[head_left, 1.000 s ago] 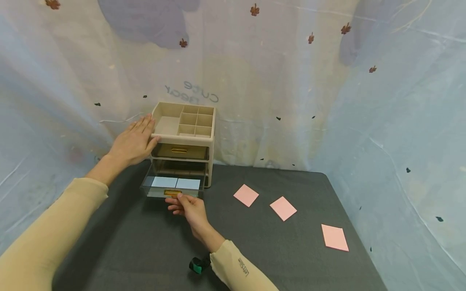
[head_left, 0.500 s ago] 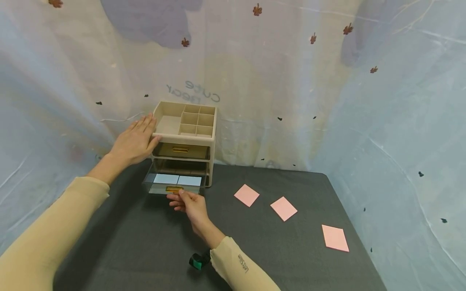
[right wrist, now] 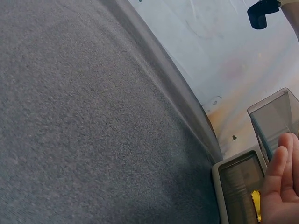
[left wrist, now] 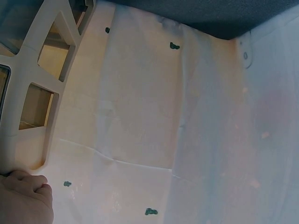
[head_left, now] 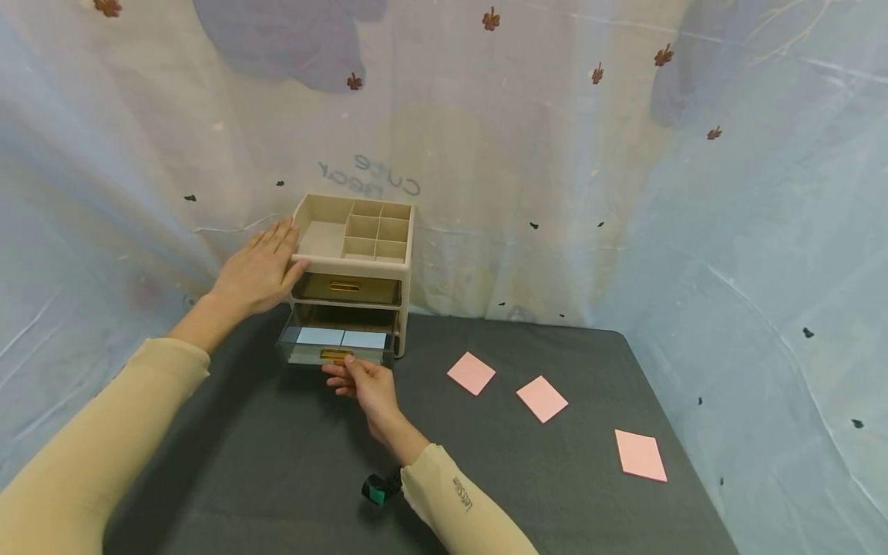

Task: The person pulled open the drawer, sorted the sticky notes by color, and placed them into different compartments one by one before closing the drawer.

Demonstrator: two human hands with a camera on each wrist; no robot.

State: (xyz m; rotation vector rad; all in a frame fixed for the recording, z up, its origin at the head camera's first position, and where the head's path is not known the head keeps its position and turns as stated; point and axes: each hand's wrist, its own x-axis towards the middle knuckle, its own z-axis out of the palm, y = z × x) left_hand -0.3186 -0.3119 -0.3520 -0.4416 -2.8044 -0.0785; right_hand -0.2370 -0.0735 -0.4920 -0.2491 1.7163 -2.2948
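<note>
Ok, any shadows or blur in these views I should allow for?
Head: a soft shadow darkens the table beside the left sleeve, no obvious motion blur; left wrist: the left hand looks dim; right wrist: the right hand is brighter, but cropped by the frame edge.

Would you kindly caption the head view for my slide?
Left hand on a beige organizer, right hand at its open drawer, three pink pads nearby.

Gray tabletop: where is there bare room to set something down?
Bare: between the right sleeve and three pink sticky-note pads, and between the left sleeve and right hand. Crowded: around the drawer organizer, with its open drawer and the left hand alongside.
</note>
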